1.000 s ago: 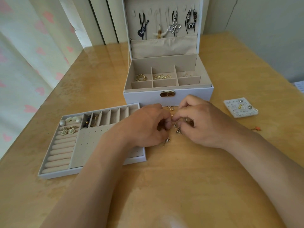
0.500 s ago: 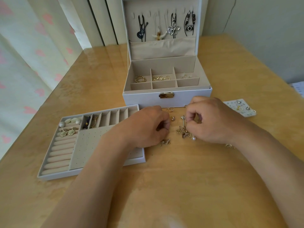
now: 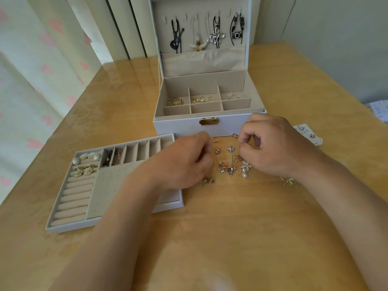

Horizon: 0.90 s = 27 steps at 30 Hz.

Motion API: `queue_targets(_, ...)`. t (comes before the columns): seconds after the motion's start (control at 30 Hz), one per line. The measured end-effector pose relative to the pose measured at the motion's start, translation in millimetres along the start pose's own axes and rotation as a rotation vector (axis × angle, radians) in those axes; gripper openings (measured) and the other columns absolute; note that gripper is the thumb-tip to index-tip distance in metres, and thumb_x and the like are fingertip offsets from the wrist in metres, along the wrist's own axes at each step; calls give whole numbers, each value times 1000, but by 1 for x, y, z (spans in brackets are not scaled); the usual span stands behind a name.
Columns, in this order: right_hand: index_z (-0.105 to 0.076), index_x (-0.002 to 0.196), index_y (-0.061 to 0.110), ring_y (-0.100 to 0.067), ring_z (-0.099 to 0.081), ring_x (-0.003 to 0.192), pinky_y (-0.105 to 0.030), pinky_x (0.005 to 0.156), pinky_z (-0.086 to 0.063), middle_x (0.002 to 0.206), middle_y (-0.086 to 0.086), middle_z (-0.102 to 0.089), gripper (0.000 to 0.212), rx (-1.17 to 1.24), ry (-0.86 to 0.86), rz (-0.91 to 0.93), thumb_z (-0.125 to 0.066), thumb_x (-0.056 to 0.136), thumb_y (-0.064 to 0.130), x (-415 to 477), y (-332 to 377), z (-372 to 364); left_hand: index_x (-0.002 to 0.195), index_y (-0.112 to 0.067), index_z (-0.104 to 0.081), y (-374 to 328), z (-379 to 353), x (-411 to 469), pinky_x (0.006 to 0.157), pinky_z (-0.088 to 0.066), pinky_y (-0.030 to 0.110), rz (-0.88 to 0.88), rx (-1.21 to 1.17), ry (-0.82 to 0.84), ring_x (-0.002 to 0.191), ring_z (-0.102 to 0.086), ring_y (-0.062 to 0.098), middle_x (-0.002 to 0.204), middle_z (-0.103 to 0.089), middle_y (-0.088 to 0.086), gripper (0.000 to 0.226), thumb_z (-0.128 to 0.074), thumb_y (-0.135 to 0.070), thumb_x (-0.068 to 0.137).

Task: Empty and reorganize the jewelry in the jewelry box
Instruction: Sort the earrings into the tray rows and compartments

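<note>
While left hand (image 3: 184, 164) and right hand (image 3: 275, 148) curl knuckles-up, pinching anything or not unclear, small gold, pearl and flower-shaped earrings (image 3: 231, 162) lie scattered between them; smooth white rectangular jewelry box (image 3: 178, 124) open just beyond knuckles.

Left hand (image 3: 184, 164) and right hand (image 3: 275, 148) bare, forearms bare too — skin uncovered to the frame edge

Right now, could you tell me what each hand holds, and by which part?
Cannot tell: the left hand and right hand curl over the loose earrings, hiding any pinch.
</note>
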State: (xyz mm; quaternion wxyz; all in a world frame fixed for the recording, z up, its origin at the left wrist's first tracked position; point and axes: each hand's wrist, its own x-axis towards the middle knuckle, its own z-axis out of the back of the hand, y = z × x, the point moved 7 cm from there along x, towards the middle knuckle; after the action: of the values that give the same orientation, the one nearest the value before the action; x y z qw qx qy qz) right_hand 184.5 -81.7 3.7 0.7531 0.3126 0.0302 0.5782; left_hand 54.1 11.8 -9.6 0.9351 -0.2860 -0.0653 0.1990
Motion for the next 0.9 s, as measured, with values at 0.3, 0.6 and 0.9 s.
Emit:
queue_targets(0.3, -74, 86, 27, -10, -54, 64, -14, 59, -36, 74, 19, -54, 20, 182, 67, -6, -68, 81, 8, -2, 6, -3, 88, -10, -60, 0, 13, 3, 61, -49, 29, -43, -730, -196, 61, -56, 19, 67, -63, 8, 10, -57, -3, 82)
queue_targets(0.6, -69, 81, 31, -8, -49, 61, -17, 57, -37, 78, 9, -54, 13, 354, 192, 1, -79, 83, 22, -6, 22, -18, 91, -4, -58, -11, 15, 2, 56, -47, 32, -107, -1043, -144, 60, -57, 27, 66, -61, 9, 13, -53, 2, 80)
queue_targets(0.9, -73, 92, 10, -6, -60, 60, -16, 57, -46, 69, -3, -72, 7, 700, 177, -117, -68, 91, 4, -4, 5, -3, 96, -12, -72, -1, 8, 2, 55, -49, 27, 40, -775, -90, 59, -57, 16, 65, -62, 3, 16, -62, -10, 84)
